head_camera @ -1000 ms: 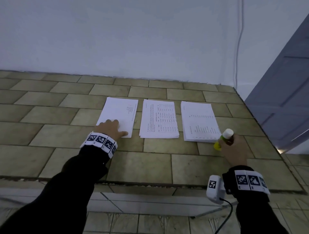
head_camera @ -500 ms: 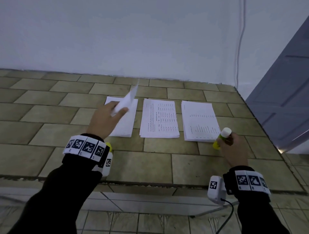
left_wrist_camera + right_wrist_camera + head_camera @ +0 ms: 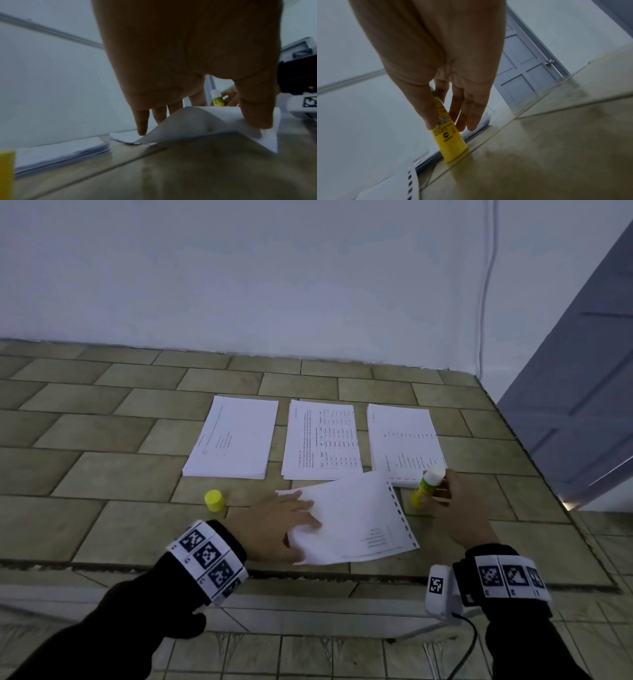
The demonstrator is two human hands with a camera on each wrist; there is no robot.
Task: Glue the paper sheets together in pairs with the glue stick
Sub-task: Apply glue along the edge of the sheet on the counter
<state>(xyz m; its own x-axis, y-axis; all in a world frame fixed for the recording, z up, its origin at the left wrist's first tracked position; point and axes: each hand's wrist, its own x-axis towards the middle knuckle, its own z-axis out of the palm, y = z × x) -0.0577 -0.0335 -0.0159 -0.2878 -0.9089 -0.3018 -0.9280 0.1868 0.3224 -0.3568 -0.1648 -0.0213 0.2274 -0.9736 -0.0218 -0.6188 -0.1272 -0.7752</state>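
At near edge of tiled counter point(image 3: 102, 529): loose sheet point(image 3: 356, 518) bowed, one corner lifted; likely to skid or crease under glue stroke unless flattened. Left hand point(image 3: 274, 525) palm-down, thumb and fingers pinching sheet's left edge. Right hand point(image 3: 455, 508) grips uncapped glue stick point(image 3: 428, 486) upright, base on counter beside right stack point(image 3: 404, 440). Yellow cap point(image 3: 214, 500) apart, left.

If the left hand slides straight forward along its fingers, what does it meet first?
The left hand points right across the loose sheet; beyond that sheet's edge, probably the glue stick held by the right hand, though depth is uncertain.
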